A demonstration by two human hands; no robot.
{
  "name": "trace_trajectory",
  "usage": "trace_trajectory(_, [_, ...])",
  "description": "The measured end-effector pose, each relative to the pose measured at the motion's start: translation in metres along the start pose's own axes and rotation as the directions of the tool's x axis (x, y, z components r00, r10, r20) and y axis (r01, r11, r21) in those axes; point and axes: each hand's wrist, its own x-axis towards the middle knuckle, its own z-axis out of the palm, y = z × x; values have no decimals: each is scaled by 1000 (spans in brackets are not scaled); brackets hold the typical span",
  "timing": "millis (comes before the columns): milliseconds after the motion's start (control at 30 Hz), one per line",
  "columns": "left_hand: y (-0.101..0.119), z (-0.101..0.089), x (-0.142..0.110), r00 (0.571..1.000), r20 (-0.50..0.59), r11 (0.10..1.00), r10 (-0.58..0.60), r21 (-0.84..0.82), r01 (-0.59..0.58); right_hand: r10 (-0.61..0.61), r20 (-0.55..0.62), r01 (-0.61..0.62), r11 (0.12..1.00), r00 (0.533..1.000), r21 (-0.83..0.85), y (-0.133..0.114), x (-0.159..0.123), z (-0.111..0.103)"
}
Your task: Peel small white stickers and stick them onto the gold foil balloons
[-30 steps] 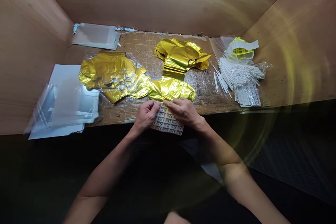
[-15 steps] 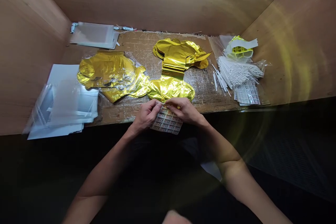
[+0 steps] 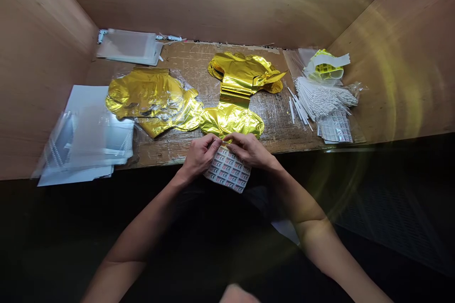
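Note:
A white sheet of small CE-marked stickers (image 3: 229,173) hangs below my two hands at the table's front edge. My left hand (image 3: 202,155) is closed, thumb and finger pinching the sheet's upper left part. My right hand (image 3: 250,150) is closed too, its thumb and fingers at the sheet's top edge; whether a single sticker is between them is too small to tell. Just beyond my fingertips lies a shiny gold foil balloon (image 3: 232,120), flat on the table. It joins a folded strip and a stack of gold foil balloons (image 3: 238,66) behind it.
Left of centre lie more gold foil pieces (image 3: 145,94) in clear plastic. Clear bags and white sheets (image 3: 90,137) overhang the front left edge. Clear sleeves (image 3: 128,46) lie at the back left. White sticks (image 3: 322,97), another sticker sheet (image 3: 336,128) and a yellow roll (image 3: 325,64) sit at right. Wooden walls (image 3: 220,4) enclose three sides.
The sticker sheet has tilted, its lower edge dropping and turning more towards me, so more of its face shows. Both hands stay nearly in place, still pinching at its top.

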Motion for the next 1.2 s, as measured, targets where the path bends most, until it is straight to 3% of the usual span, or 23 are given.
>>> trace_trajectory(100, [-2,2,0,1000,-22,1000,19,19,-18,36,5,-37,998,999,50,-2,0,0])
trace_trajectory(200, [-2,3,2,999,-40,1000,6,12,-6,-15,-48,16,1000,999,27,2,-1,4])
trace_trajectory(367, [1,2,5,998,-47,999,-39,-1,39,-281,-183,249,952,942,-178,16,-5,14])
trace_trajectory(500, [3,4,7,997,-36,997,-65,-36,64,-448,-132,388,861,884,-328,19,-7,17])
trace_trajectory(600, [1,4,6,997,-42,997,-69,-28,68,-482,-140,411,840,865,-353,12,-8,15])
trace_trajectory(700, [-5,4,2,999,-37,998,7,67,-5,-353,-264,332,935,898,-123,8,-4,3])
trace_trajectory(767, [-10,6,-3,984,52,968,173,178,-179,-195,-300,208,978,934,13,12,3,-10])
trace_trajectory(800, [-14,9,-7,956,122,928,266,234,-289,-128,-276,140,990,953,24,17,7,-15])
trace_trajectory(900, [-25,19,-18,858,309,769,411,388,-508,-11,-95,3,996,995,-84,34,22,-20])
trace_trajectory(1033, [-36,29,-27,841,375,663,390,519,-539,42,53,-19,923,998,-384,44,30,-1])
trace_trajectory(1100, [-40,31,-27,833,380,641,402,532,-553,66,61,-24,849,996,-527,43,29,6])
trace_trajectory(1200, [-43,31,-26,817,377,616,436,536,-577,114,-69,-132,767,991,-627,40,26,3])
